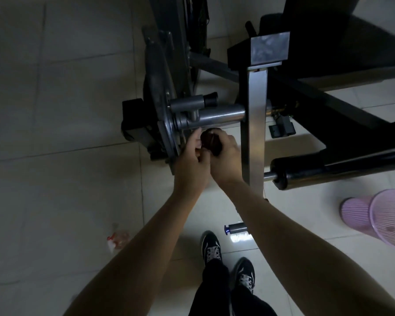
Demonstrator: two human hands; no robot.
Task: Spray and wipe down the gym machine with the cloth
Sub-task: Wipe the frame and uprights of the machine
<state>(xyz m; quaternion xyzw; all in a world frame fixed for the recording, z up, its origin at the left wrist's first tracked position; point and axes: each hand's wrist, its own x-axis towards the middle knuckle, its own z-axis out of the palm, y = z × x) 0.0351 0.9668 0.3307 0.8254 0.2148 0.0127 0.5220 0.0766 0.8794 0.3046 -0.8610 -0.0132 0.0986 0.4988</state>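
Steelwork of the gym machine (255,106) fills the space beyond and to the right of the fingers, its silver upright post (253,137) standing just right of them and a padded roller (328,169) jutting out farther right. The horizontal steel bar (219,115) runs left to right just beyond the fingertips, so its long axis lies across the reach, and a wipe would probably travel sideways along it. Well to the right and nearer the body stands a pink wire basket (379,220). The right hand (226,153) is wrapped round a dark wad, apparently the cloth (211,142), bunched tight and held close under the bar; this hand is the one placed to wipe. The left hand (192,156) is pressed in against the cloth's left side with its fingers (197,136) bent, but the dim light hides whether they pinch it or only touch. The upright post would likely block a stroke to the right, as would the short peg (192,103) above the bar. The spray bottle (118,238) lies on the floor (66,110) well behind and left of the fingers, with neither hand on it, and a small cylinder (236,229) with a blue glow lies behind them.
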